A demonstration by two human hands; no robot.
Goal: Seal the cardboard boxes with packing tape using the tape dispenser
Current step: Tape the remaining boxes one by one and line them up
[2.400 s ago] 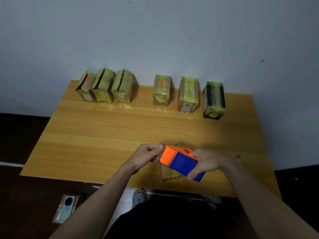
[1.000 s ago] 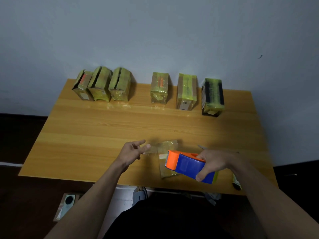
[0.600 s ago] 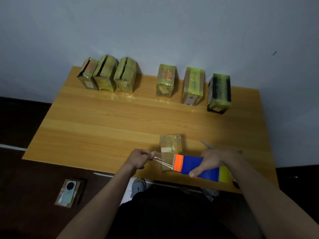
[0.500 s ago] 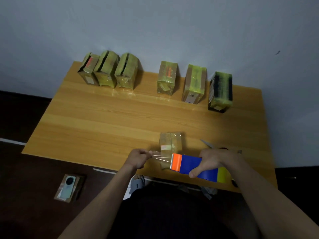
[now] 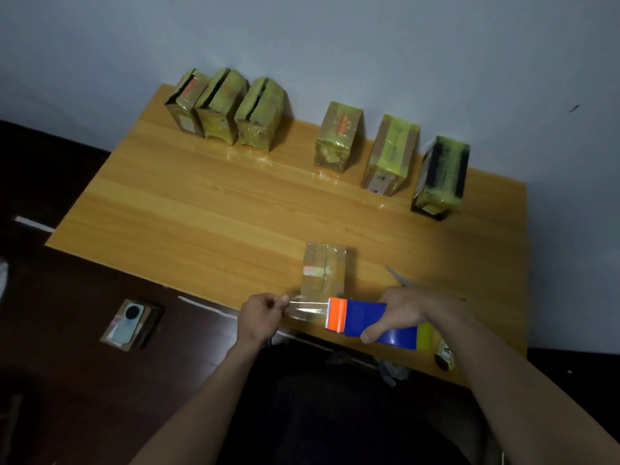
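The step in hand looks like drawing out a length of tape to seal the cardboard box, which stands on the counter near its front edge, toward 6 o'clock. The left hand pinches the free end of the clear tape; the right hand grips the tape dispenser at 3 o'clock of it, just in front of the box. Next, the strip probably has to be laid along the box's top seam and pressed down. Compared with a second ago, the left hand has gone from spread and empty to pinching, and tape now spans between the hands.
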